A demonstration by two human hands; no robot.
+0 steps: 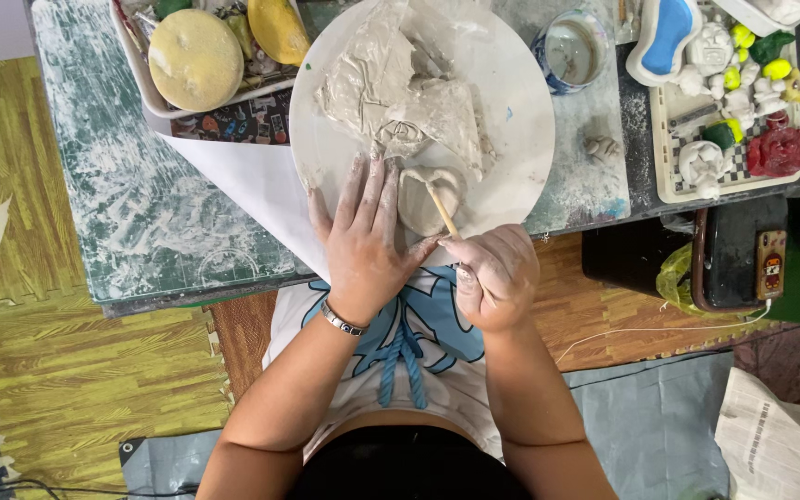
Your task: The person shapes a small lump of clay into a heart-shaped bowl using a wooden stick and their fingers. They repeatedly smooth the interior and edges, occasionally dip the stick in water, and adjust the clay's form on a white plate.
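On the round board (520, 102), our left hand (363, 245) lies open, steadying the soft, easily dented clay piece (423, 199), best held by its edges, while our right hand (493, 273) grips a wooden stick (442, 208).

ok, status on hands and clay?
Left hand flat on round board, steadying small clay piece. Right hand holds wooden tool, tip on piece. Nothing blocking.
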